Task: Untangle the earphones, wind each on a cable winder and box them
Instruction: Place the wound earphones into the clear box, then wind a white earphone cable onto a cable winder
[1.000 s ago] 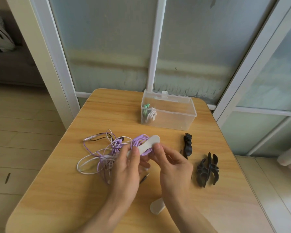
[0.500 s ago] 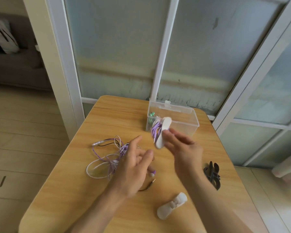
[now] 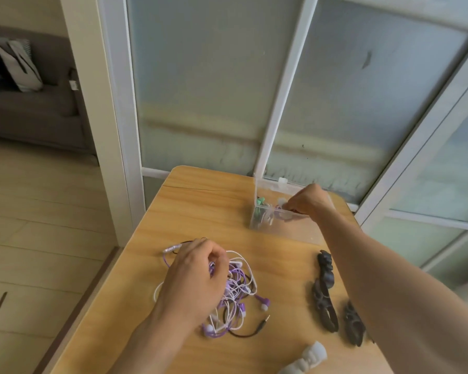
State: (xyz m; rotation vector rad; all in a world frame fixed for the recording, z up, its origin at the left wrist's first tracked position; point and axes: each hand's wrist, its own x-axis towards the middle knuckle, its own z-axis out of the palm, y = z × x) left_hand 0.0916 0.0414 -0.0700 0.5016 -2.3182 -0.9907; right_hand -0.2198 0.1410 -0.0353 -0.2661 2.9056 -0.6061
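At the upper right of the wooden desk (image 3: 200, 201) the right hand (image 3: 307, 202) reaches into the clear plastic box (image 3: 262, 220), fingers curled around what seems to be a wound earphone, though blur hides the grip. A green earphone set (image 3: 260, 203) already sits inside. Lower centre, the left hand (image 3: 197, 276) rests on the tangle of purple and white earphones (image 3: 238, 290), fingers curled into the cords. Three black cable winders (image 3: 325, 306) lie at lower right (one white winder (image 3: 305, 360) sits at the bottom edge).
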